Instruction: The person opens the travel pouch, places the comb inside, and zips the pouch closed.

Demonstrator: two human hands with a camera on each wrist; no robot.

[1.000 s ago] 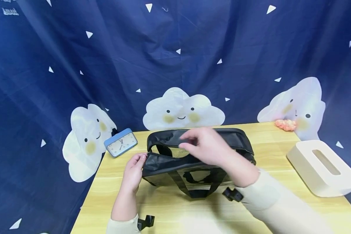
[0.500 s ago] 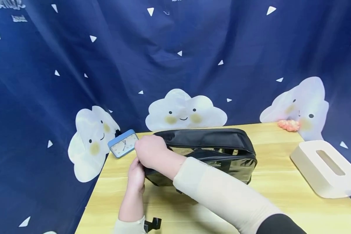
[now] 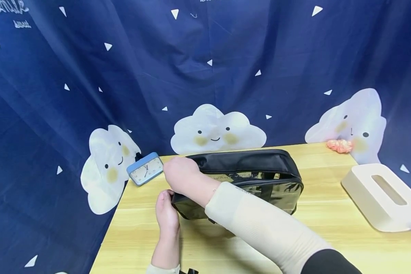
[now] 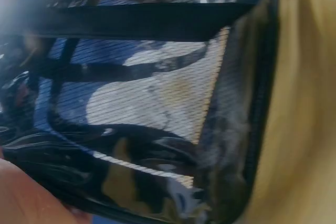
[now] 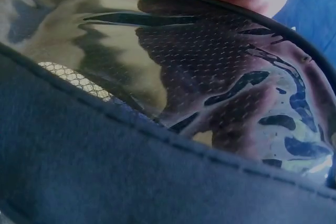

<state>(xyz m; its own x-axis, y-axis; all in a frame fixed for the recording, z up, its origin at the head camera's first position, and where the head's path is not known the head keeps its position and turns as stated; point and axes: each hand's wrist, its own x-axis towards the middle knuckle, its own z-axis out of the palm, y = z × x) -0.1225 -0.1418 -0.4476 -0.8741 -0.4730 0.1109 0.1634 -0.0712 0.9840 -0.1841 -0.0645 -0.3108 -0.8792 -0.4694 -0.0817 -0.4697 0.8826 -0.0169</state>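
Note:
A black toiletry bag [image 3: 243,163] with see-through panels lies lengthwise on the wooden table, its top gaping along the middle. My left hand [image 3: 168,213] holds the bag's left end, thumb at the corner. Over that same end my right hand [image 3: 183,175] is curled, knuckles up, its fingertips hidden by the hand itself. The right forearm crosses the front of the bag. In the left wrist view the clear panel [image 4: 147,93] fills most of the picture, skin showing at lower left. The right wrist view shows glossy clear plastic [image 5: 199,61] and a stitched black band [image 5: 121,166].
A blue alarm clock [image 3: 145,169] stands left of the bag, close to the right hand. The white tissue box [image 3: 380,198] is at the table's right side, and a peach scrunchie [image 3: 340,146] lies at the back right. A dark blue curtain [image 3: 226,49] hangs behind.
My right hand has swung left from above the bag's middle to its left end. The left hand has shifted slightly right and down along the corner.

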